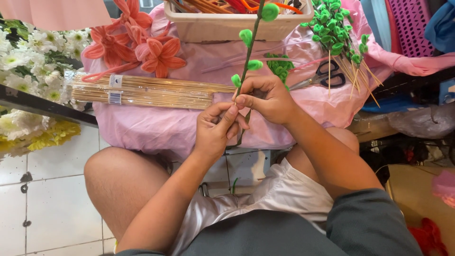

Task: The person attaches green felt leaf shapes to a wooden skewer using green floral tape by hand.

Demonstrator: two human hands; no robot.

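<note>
I see both hands pinched on the thin green-wrapped stick with fuzzy green leaf loops (pixel 250 47): right hand (pixel 266 98) above, left hand (pixel 217 129) just below, fingertips touching.

Your single head-worn camera looks steeply down and forward, close over your knees and the pink-covered tabletop (pixel 156 128) just ahead.

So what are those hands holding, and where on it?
Both hold one thin green stem with green pipe-cleaner leaves. The right hand pinches it at mid-length, just below the lowest leaf; the left hand grips it right beneath.
</note>
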